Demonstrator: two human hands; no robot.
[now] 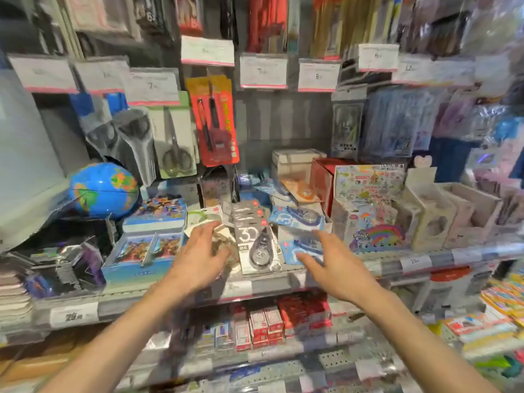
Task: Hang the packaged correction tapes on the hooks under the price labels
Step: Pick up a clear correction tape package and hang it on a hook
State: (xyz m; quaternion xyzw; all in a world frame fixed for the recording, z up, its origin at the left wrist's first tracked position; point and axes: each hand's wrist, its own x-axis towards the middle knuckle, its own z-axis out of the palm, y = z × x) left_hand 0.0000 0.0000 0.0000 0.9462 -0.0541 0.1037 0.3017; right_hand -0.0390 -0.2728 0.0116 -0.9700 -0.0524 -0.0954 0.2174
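Both hands out over shelf (266,282). Left hand (198,258): fingers spread, tips on a pale pkg, nothing gripped. Right hand (330,269): fingers splayed wide, tips at blue correction tape packs (297,219). Grey correction tape pack (256,242) lies btwn hands, w/ price labels (263,70) farther up.
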